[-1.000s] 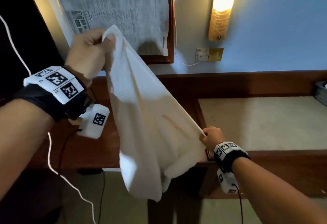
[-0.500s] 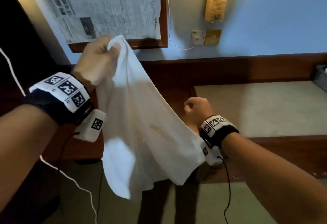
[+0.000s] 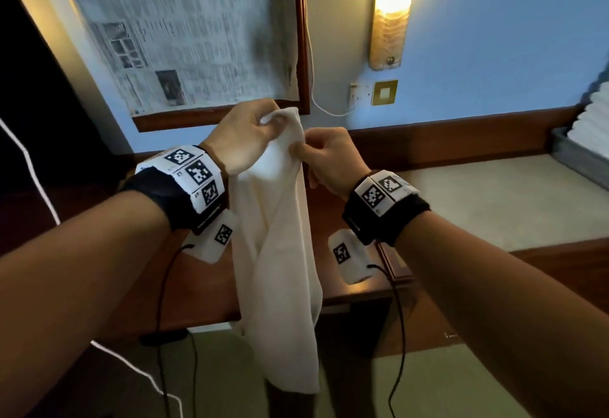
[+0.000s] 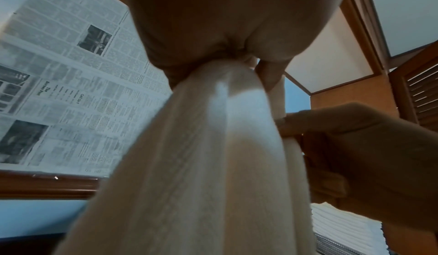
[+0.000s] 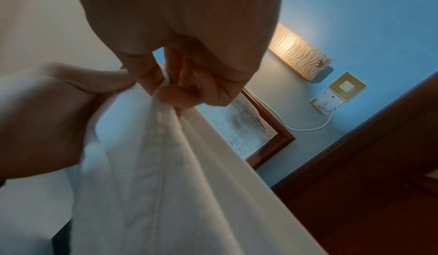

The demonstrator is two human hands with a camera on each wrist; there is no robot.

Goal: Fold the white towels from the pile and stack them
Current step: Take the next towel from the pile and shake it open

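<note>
White terry cloth hangs in front of you in the head view: one towel [image 3: 280, 252] held up in the air above the front edge of the dark wooden desk [image 3: 204, 292], touching nothing below. Your left hand [image 3: 245, 140] has its fingers curled round the top corner, and your right hand [image 3: 329, 160] pinches the cloth just beside it, so the two grips nearly meet and the towel drops in a long narrow drape. At the far right edge of the desk a grey tray [image 3: 580, 160] carries a stack of white towels [image 3: 593, 120]. Above the desk are a framed newspaper [image 3: 184, 38] and a lit wall lamp [image 3: 392, 12].

In the left wrist view, that hand [image 4: 225, 25] bunches the towel [image 4: 201, 165] tight at the top, and the weave shows a ribbed pattern. The right hand [image 4: 367, 156] grips the right-hand hem with thumb on the cloth.

In the right wrist view, the right fingers [image 5: 170, 92] pinch a stitched hem of the towel [image 5: 166, 184] between thumb and fingertip, with the left hand [image 5: 47, 118] closed on the cloth alongside.

My reading is that the towel is light, soft and limp: it will sag wherever you do not hold it, and it should not slip. Take hold at the corners and along the stitched hem, which looks the firmest line to align.
</note>
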